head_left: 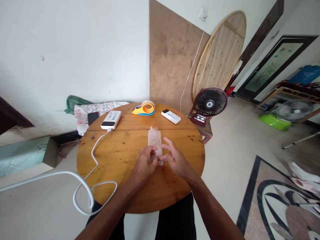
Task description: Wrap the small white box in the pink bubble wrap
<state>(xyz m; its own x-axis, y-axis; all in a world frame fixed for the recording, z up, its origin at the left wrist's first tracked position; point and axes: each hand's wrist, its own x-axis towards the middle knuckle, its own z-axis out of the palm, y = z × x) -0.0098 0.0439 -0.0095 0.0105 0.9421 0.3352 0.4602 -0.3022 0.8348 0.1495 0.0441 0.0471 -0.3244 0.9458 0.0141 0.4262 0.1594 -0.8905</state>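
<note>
A small translucent plastic pouch (154,139) lies flat near the middle of the round wooden table (120,156). My left hand (145,164) pinches its near end, fingers curled together. My right hand (175,158) pinches the same end from the right with thumb and forefinger, while its other fingers are spread above the pouch's right edge.
At the table's far side lie a white power bank (111,119) with a white cable (92,180) looping off the left edge, an orange tape dispenser (144,108) and a white remote (171,116). A small fan (209,104) stands on a stool at the right. Boards lean against the wall.
</note>
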